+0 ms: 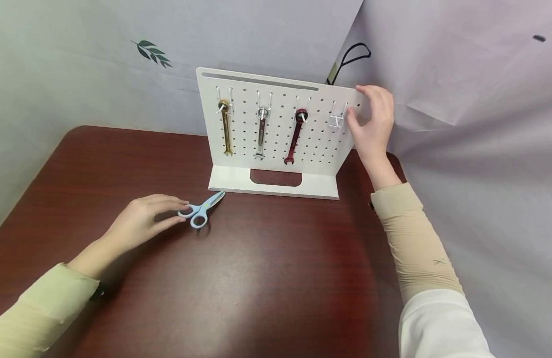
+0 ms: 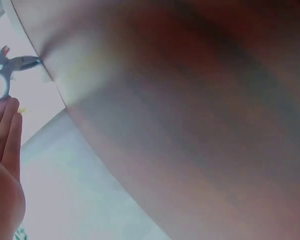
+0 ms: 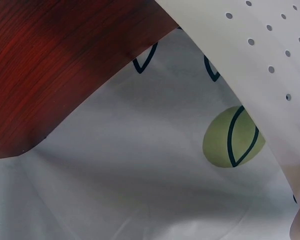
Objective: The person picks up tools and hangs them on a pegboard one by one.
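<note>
My left hand (image 1: pixel 143 219) pinches the handle loops of light blue scissors (image 1: pixel 201 209) between fingertips and thumb. The scissors' blades point toward the near left corner of the white pegboard stand (image 1: pixel 276 186). In the left wrist view, the scissors (image 2: pixel 10 65) show beyond the fingers (image 2: pixel 5 132). At the pegboard's upper right edge, my right hand (image 1: pixel 376 119) grips the board, thumb on the front. Three wrenches hang on the board's hooks: gold (image 1: pixel 226 129), silver (image 1: pixel 261 132) and red (image 1: pixel 295 136). Beside that thumb sits a white hook (image 1: pixel 336 119) with nothing on it.
The stand rests on a dark red-brown wooden table (image 1: pixel 258 278), close to its far edge. Pale cloth (image 1: pixel 472 149) hangs behind and to the right. A printed leaf sprig (image 1: pixel 152 52) marks the backdrop.
</note>
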Motion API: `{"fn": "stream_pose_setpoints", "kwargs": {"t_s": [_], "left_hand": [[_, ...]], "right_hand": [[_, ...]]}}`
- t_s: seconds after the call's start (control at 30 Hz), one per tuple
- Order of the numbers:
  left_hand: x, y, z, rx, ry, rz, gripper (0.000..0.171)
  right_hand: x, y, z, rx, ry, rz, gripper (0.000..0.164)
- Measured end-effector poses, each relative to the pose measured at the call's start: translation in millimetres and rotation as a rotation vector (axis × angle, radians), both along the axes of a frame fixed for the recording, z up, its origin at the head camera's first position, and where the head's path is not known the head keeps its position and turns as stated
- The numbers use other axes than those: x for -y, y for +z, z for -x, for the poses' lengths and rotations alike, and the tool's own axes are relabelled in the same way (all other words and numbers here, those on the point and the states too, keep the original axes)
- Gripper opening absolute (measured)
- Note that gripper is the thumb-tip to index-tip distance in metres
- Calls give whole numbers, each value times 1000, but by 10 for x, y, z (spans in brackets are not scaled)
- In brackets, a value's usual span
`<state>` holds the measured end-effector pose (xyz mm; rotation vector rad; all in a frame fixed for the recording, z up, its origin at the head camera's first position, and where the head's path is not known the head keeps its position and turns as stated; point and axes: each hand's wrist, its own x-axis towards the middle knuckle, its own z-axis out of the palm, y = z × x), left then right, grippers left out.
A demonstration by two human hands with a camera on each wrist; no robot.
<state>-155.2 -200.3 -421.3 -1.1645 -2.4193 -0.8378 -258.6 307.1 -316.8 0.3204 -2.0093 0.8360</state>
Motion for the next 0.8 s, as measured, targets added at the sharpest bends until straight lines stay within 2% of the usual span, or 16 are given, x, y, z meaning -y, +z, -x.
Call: {"fn": "stream_pose_setpoints", "kwargs": {"t_s": [0.07, 0.13, 0.27, 0.53, 0.6, 0.77, 0.8], "left_hand": [[-76, 35, 4, -68, -19, -52, 45], [-158, 78, 5, -140, -11, -69, 56], [-295, 159, 53, -248, -5, -58, 56], [-548, 306, 284, -323, 3, -24, 57], [-620, 339, 341, -329, 6, -23, 54], [-828, 422, 456, -322, -12, -55, 16], [-875, 439, 474, -318, -16, -61, 14]], "right_hand": [[1, 3, -2, 0, -3, -2, 36], [2, 7, -5, 1, -6, -4, 36], [9, 8, -8, 2, -8, -5, 36], [7, -13, -2, 0, -11, -9, 36], [6, -13, -1, -4, -11, -8, 36], [3, -8, 4, -8, -9, -7, 36], [2, -6, 4, -8, -9, -8, 36]]}}
